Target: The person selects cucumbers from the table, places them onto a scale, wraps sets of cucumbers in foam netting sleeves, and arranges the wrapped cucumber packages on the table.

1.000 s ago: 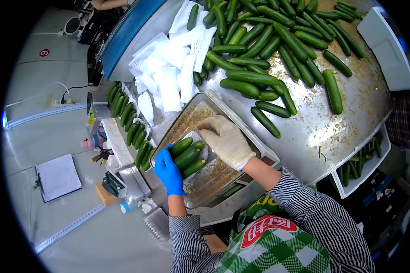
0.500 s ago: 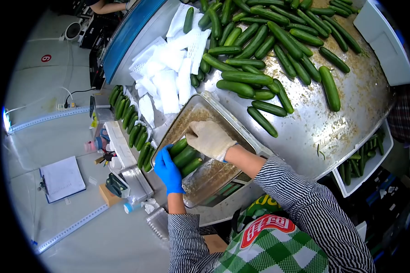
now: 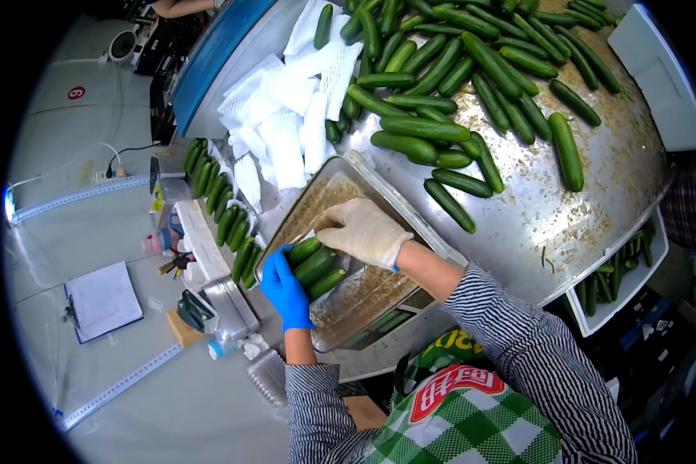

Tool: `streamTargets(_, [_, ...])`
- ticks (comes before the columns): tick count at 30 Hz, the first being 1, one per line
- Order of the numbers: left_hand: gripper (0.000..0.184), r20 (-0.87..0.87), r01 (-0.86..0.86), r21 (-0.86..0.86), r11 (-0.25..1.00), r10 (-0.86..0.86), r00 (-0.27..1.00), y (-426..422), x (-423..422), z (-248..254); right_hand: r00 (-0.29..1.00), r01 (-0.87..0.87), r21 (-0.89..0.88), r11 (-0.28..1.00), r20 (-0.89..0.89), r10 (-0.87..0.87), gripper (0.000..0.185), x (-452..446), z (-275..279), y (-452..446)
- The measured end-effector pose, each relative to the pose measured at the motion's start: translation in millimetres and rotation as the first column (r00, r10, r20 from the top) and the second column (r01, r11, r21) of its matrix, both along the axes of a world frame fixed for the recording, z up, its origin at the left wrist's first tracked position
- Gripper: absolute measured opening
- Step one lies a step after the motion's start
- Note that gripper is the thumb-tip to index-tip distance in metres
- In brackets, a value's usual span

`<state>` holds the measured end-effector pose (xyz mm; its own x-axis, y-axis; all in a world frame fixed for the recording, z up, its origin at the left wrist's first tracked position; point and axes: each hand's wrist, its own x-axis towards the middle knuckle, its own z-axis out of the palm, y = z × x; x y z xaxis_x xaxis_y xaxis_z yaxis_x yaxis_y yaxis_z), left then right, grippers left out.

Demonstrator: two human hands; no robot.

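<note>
Three cucumbers lie side by side in a stained metal tray, with a bit of white material under them. My left hand, in a blue glove, curls round their left ends. Over their upper right side is my right hand, in a cream knit glove. Its fingers are bent, with the tips close to the top cucumber; what they pinch, if anything, is hidden. Beyond the tray lies a pile of white foam net sleeves.
Many loose cucumbers cover the metal table. A row of cucumbers runs along the table's left edge. A white crate with cucumbers stands at right, a clipboard at left. Another person's arm shows at the top.
My right hand has drawn slightly right and its back has turned flatter to the camera. My left hand and the cucumbers under it stay in place. The view has shifted a little.
</note>
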<state>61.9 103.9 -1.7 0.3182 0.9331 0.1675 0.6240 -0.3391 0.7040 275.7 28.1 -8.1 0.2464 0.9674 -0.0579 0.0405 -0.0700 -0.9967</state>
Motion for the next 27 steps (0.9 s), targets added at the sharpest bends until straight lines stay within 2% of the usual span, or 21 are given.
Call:
streamTargets(2, [0.03, -0.009, -0.002, 0.004, 1.0, 0.002, 1.0, -1.0, 0.9, 0.9, 1.0, -0.02, -0.058, 0.998, -0.022, 0.019, 0.03, -0.5, 9.9, -0.6])
streamTargets(5, [0.03, -0.035, -0.006, 0.0, 1.0, 0.006, 0.999, -0.2, 4.0, 4.7, 0.996, 0.072, -0.12, 0.99, 0.061, -0.065, 0.03, -12.2, -4.2, 6.4])
streamTargets(8, [0.03, -0.042, -0.017, -0.007, 1.0, 0.017, 0.999, 1.5, 3.4, 2.7, 0.983, 0.181, -0.19, 0.965, 0.014, -0.182, 0.03, -11.4, 0.3, 7.7])
streamTargets(11, [0.03, -0.015, -0.017, -0.004, 1.0, 0.017, 1.0, 1.0, -2.5, 0.0, 0.888, 0.158, -0.27, 0.95, -0.381, -0.256, 0.027, 0.3, 9.8, -1.4])
streamTargets(12, [0.03, -0.014, -0.011, -0.003, 1.0, 0.01, 1.0, 1.0, -1.7, 0.7, 0.854, 0.091, -0.286, 0.954, -0.47, -0.222, 0.026, 2.9, 13.3, -4.6])
streamTargets(15, [0.03, -0.009, -0.008, -0.004, 1.0, 0.008, 1.0, -1.7, 0.3, 1.0, 0.866, 0.136, -0.143, 0.98, -0.463, -0.188, 0.026, -9.1, -1.7, -3.3])
streamTargets(18, [0.029, -0.03, -0.004, 0.021, 1.0, 0.005, 1.0, -0.8, -1.1, 1.4, 0.96, 0.095, -0.091, 0.991, -0.256, -0.115, 0.029, -5.6, 3.7, -3.3])
streamTargets(21, [0.027, -0.058, 0.014, 0.071, 0.997, -0.01, 0.998, -2.1, 1.2, 1.1, 0.988, 0.053, -0.112, 0.992, -0.139, -0.069, 0.031, 3.6, 21.0, -1.3])
streamTargets(27, [0.026, -0.097, 0.027, 0.108, 0.994, -0.017, 0.995, -6.9, 7.7, 5.6, 0.987, 0.017, -0.309, 0.951, 0.158, 0.034, 0.027, -2.6, 36.9, 11.7])
